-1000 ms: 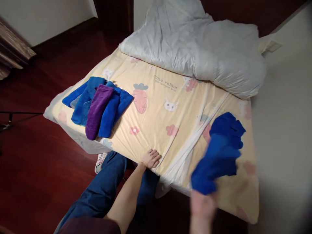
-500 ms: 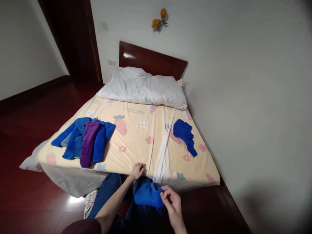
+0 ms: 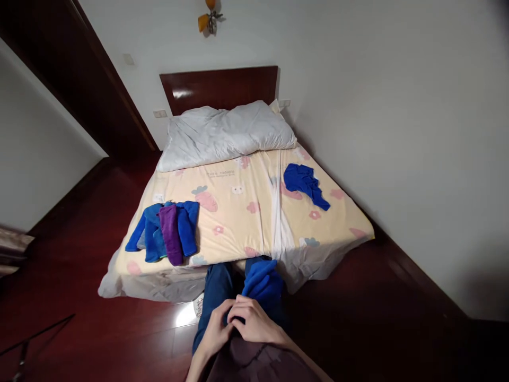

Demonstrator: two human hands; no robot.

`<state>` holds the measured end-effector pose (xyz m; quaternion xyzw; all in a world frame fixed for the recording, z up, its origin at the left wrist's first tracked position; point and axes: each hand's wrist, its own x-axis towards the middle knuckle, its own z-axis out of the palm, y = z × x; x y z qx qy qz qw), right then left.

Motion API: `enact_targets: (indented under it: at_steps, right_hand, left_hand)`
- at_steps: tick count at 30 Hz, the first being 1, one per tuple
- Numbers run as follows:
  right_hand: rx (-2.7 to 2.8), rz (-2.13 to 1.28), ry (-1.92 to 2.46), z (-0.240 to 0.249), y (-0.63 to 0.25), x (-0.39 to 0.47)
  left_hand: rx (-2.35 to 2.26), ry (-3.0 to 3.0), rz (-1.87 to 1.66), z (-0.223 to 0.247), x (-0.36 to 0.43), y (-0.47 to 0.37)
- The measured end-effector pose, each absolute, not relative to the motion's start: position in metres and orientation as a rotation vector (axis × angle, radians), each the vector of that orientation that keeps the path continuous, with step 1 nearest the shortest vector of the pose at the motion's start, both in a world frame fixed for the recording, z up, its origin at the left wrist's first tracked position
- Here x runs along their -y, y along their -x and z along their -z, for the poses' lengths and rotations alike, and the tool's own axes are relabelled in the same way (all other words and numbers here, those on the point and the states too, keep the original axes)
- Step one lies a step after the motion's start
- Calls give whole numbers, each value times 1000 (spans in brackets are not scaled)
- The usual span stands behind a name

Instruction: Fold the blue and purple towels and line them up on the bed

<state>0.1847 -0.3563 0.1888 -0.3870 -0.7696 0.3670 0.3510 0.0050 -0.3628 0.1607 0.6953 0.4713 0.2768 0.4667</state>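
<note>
While fingers (image 3: 244,303) meet near blue cloth (image 3: 262,284), bed edge (image 3: 338,245), floor (image 3: 353,297) spreading right.

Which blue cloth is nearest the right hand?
The blue cloth draped over the trousers, just beyond the right hand; the crumpled cloth and the pile lie farther off on the bed.

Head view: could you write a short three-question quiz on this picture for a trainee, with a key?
1. Fill in: the left hand and the right hand are held close ____.
2. Choose: the blue cloth just beyond both hands lies over (a) the headboard, (b) the person's right leg, (c) the duvet.
3. True or false: the purple cloth lies on the floor.

Key: 1. together; 2. b; 3. false.
</note>
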Motion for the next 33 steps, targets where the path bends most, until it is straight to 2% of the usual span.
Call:
enact_targets:
  at_steps: [6, 11, 17, 21, 28, 33]
  right_hand:
    - [1947, -812, 1018, -202, -193, 337]
    - [1769, -914, 1064, -218, -217, 334]
    - [1430, -1063, 1121, -216, -222, 344]
    - [1353, -1102, 1129, -217, -230, 338]
    - [1299, -1100, 1116, -220, -236, 321]
    - [1538, -1116, 1177, -215, -225, 319]
  left_hand:
    - [-1001, -1997, -702, -183, 316, -15]
    - [-1025, -2082, -616, -201, 290, -3]
    - [-1037, -2043, -358, -188, 293, 22]
    - [-1118, -1971, -333, -175, 306, 41]
    - [-1329, -1881, -594, -185, 312, 90]
    - [-1650, -2053, -1120, -201, 313, 126]
